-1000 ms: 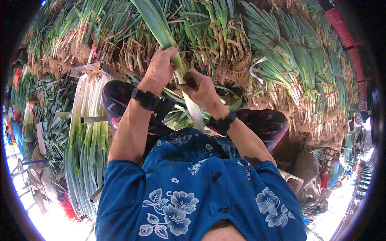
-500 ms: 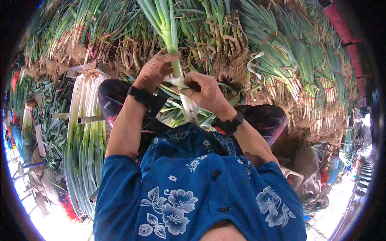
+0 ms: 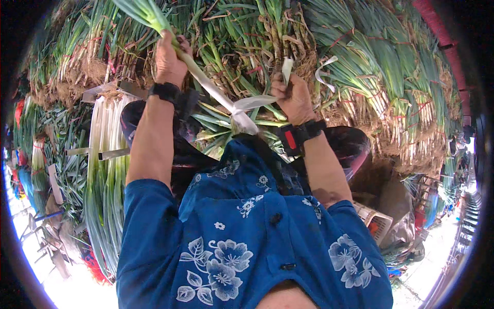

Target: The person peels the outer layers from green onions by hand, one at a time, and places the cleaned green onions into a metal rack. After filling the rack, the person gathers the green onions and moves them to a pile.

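My left hand (image 3: pixel 171 59) is closed around the green upper stalk of a leek-like green onion (image 3: pixel 208 85), which slants down toward my lap, white end lowest. Closed to the right of it, my right hand (image 3: pixel 294 98) grips a pale outer leaf (image 3: pixel 257 102) that is partly peeled away and still joined to the white shaft. The other end of this strip sticks up above my fingers. The onion's root end lies near my blue shirt and is partly hidden.
Left of my knee, a metal rack (image 3: pixel 116 153) holds cleaned white-stemmed onions (image 3: pixel 105 123). Piles of untrimmed onions with brown roots (image 3: pixel 296 67) spread ahead, and tied bundles (image 3: pixel 381 103) lie to the right. A pale plastic crate (image 3: pixel 378 221) stands by my right elbow.
My hands have moved apart, the left up and left with the stalk, the right to the right. The outer leaf is now stretched away from the shaft.
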`<move>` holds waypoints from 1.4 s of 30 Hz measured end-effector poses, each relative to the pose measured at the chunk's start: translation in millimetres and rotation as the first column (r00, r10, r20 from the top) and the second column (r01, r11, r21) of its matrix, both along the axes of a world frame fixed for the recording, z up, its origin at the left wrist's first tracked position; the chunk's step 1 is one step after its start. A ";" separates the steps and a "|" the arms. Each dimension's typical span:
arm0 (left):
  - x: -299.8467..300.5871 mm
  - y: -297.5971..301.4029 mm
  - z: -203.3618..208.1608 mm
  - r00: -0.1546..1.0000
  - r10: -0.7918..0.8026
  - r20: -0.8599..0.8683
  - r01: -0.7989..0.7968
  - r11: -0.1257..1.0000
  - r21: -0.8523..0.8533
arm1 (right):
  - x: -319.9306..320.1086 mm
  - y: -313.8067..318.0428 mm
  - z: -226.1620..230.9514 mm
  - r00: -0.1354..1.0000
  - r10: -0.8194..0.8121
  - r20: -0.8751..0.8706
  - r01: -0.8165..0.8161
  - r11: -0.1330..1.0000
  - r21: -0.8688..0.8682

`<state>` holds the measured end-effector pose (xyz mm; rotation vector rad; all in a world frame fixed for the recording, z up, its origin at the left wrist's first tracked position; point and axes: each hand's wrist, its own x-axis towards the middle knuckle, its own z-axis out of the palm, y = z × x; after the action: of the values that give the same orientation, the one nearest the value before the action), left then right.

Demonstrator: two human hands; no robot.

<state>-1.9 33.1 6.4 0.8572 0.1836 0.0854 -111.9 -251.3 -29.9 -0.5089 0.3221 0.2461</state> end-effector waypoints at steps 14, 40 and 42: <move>66.8 181.6 30.3 0.962 0.275 -0.009 -0.274 0.961 0.045 | -131.5 -58.4 52.4 0.539 0.705 -0.462 -0.546 -0.125 -0.828; 30.6 89.5 4.6 0.983 0.080 -0.168 -0.133 0.934 -0.332 | -121.8 36.1 127.9 0.937 0.348 0.011 -0.321 0.876 -0.361; 34.9 89.4 7.8 0.977 0.116 -0.181 -0.168 0.937 -0.307 | -148.7 23.0 109.3 0.971 0.216 0.107 -0.079 0.704 -0.706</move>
<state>33.0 122.5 14.2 0.5233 0.4003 0.1190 -260.6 -228.3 79.4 -1.3174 0.1827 0.2261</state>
